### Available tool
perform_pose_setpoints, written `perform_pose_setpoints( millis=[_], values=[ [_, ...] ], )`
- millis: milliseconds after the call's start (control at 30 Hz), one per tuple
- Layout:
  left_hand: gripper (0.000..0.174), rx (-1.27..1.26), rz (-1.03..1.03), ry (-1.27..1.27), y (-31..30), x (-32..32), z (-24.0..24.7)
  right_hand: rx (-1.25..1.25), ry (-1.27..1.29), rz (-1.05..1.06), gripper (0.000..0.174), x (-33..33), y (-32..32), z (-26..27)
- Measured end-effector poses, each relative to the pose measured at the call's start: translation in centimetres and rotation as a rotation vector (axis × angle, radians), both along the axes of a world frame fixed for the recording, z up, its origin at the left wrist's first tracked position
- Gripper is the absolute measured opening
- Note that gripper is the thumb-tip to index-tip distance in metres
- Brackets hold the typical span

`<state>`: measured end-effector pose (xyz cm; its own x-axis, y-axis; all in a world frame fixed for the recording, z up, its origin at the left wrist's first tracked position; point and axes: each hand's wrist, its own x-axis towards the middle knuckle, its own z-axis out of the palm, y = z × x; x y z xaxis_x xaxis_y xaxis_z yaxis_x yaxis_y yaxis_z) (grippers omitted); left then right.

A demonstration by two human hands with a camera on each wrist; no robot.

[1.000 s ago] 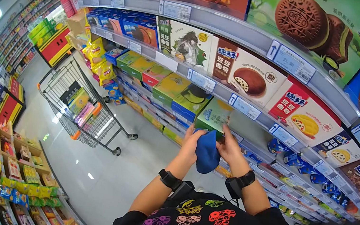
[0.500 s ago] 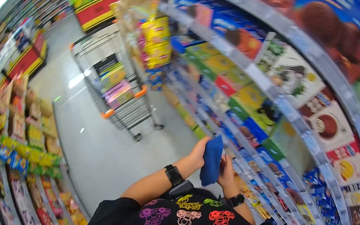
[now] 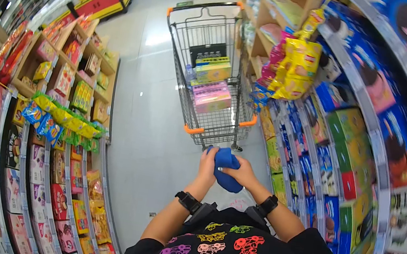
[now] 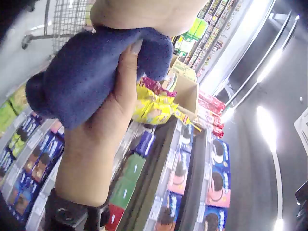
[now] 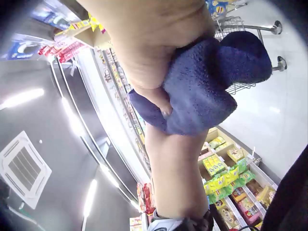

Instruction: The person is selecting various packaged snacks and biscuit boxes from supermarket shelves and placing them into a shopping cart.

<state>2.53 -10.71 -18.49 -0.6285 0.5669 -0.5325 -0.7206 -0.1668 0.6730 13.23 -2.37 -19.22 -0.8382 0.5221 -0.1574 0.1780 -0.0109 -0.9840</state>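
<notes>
Both hands hold a folded blue cloth [image 3: 226, 166] with a fuzzy, towel-like surface, in front of the chest. My left hand [image 3: 208, 167] grips its left side in the head view. From the other side, my right hand [image 3: 242, 173] pinches the cloth with the thumb laid across it. In the left wrist view the bunched cloth [image 4: 82, 79] droops over the fingers, hiding most of them. Seen from the right wrist, the cloth [image 5: 202, 86] hangs in soft folds, with the right thumb pressed into it.
A shopping cart [image 3: 199, 121] stands just ahead in the aisle, holding a pink box [image 3: 211, 97] and a yellow-green box [image 3: 212, 71]. Snack shelves [image 3: 50, 176] line the left; biscuit shelves [image 3: 380, 114] line the right. Yellow chip bags [image 3: 298, 70] hang beyond the cart's right side.
The view has swung left from the biscuit shelf to the aisle, and the cart now appears straight ahead and closer. Both hands keep hold of the cloth, which has been turned and bunched.
</notes>
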Motion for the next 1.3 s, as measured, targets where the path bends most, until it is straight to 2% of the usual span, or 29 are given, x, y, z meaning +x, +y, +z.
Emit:
perform_pose_setpoints(
  millis=[100,133,200,233,267,300,333,367,400,433,467,500,533,567,600,633,667,700,767,800,833,900,933,1033,1067,1167,1233,1267,1300],
  values=[
    [0.018,0.039,0.031,-0.013,4.4,-6.9,-2.2,0.082,-0.072,0.028,0.030,-7.3,5.9,0.9],
    [0.018,0.040,0.039,-0.022,6.2,-9.5,-3.4,0.162,-0.084,-0.041,0.033,-10.3,8.3,-0.9],
    [0.017,0.020,0.028,0.011,9.1,-14.5,-5.8,0.373,-0.298,0.064,0.040,-15.7,13.4,-2.9],
    [0.016,-0.083,0.027,-0.011,11.2,-16.9,-6.4,0.488,-0.381,0.105,0.044,-19.3,16.6,-3.2],
    [0.015,-0.199,0.020,-0.037,12.4,-18.6,-7.5,0.484,-0.493,0.178,0.057,-22.0,19.0,-3.6],
    [0.017,-0.187,-0.073,-0.010,13.3,-21.0,-10.8,0.476,-0.469,0.161,0.058,-24.6,21.3,-4.9],
    [0.022,-0.287,-0.094,-0.029,14.8,-23.0,-11.3,0.478,-0.433,0.155,0.059,-27.1,23.4,-8.1],
    [0.028,-0.352,-0.078,0.016,15.8,-24.5,-13.9,0.304,-0.276,-0.047,0.053,-29.2,24.6,-16.6],
    [0.030,-0.542,-0.036,-0.001,17.1,-25.9,-14.2,-0.283,-0.201,-0.019,0.046,-31.2,25.6,-13.8],
    [0.033,-0.608,0.022,-0.012,17.3,-27.2,-17.5,-0.663,-0.283,-0.027,0.037,-32.9,27.1,-15.1],
    [0.040,-0.591,-0.034,0.009,16.0,-27.8,-19.9,-0.928,-0.439,-0.037,0.036,-34.0,28.7,-21.3],
    [0.046,-0.584,-0.030,-0.105,16.8,-29.1,-19.1,-0.939,-0.526,-0.104,0.043,-34.7,29.7,-25.8],
    [0.052,-0.580,-0.023,-0.220,17.6,-30.4,-18.2,-0.753,-0.669,-0.159,0.045,-35.7,29.9,-23.2],
    [0.058,-0.577,0.060,-0.474,19.8,-31.6,-14.7,-0.701,-0.721,-0.233,0.050,-36.0,30.4,-27.6],
    [0.061,-0.637,-0.010,-0.405,20.0,-32.0,-17.9,-0.640,-0.664,-0.295,0.054,-35.9,30.5,-31.3],
    [0.065,-0.699,-0.082,-0.338,20.0,-32.3,-21.4,-0.616,-0.728,-0.327,0.056,-36.6,30.5,-29.9],
    [0.059,-0.883,0.001,-0.282,21.4,-33.1,-19.9,-0.584,-0.756,-0.365,0.057,-37.1,30.4,-28.4],
    [0.059,-0.930,0.007,-0.252,21.8,-33.7,-19.0,-0.547,-0.784,-0.402,0.057,-37.7,30.6,-27.7],
    [0.059,-1.011,0.009,-0.199,22.7,-35.0,-18.7,-0.632,-0.793,-0.276,0.082,-37.3,32.3,-33.8],
    [0.055,-1.135,0.002,-0.153,22.3,-35.0,-23.9,-0.743,-0.784,-0.262,0.073,-36.3,32.8,-37.5],
    [0.053,-1.116,-0.026,-0.094,22.4,-35.2,-25.8,-0.852,-0.781,-0.247,0.063,-35.4,33.4,-41.1],
    [0.049,-1.078,-0.076,0.022,21.9,-34.7,-28.5,-1.077,-0.657,-0.168,0.055,-35.7,33.4,-34.4],
    [0.047,-0.995,-0.129,0.032,22.1,-34.5,-28.4,-0.975,-0.746,-0.227,0.046,-35.7,33.3,-34.2],
    [0.045,-0.763,-0.257,0.071,21.1,-34.0,-27.9,-0.888,-0.730,-0.216,0.044,-34.8,32.9,-32.8],
    [0.047,-0.643,-0.201,0.000,21.0,-33.1,-28.5,-0.875,-0.810,-0.332,0.040,-34.6,32.6,-32.1],
    [0.051,-0.968,-0.143,0.327,22.3,-30.7,-24.5,-0.968,-0.794,-0.247,0.034,-34.9,32.6,-25.6],
    [0.058,-1.119,-0.109,0.466,22.4,-29.6,-22.8,-0.983,-0.605,-0.253,0.029,-34.5,32.2,-23.4],
    [0.060,-1.067,-0.212,0.434,21.8,-29.5,-21.8,-0.817,-0.548,-0.264,0.032,-34.4,32.1,-22.1],
    [0.058,-0.886,-0.207,0.382,20.9,-29.4,-20.0,-0.652,-0.486,-0.279,0.036,-34.0,31.7,-19.0]
  ],
)
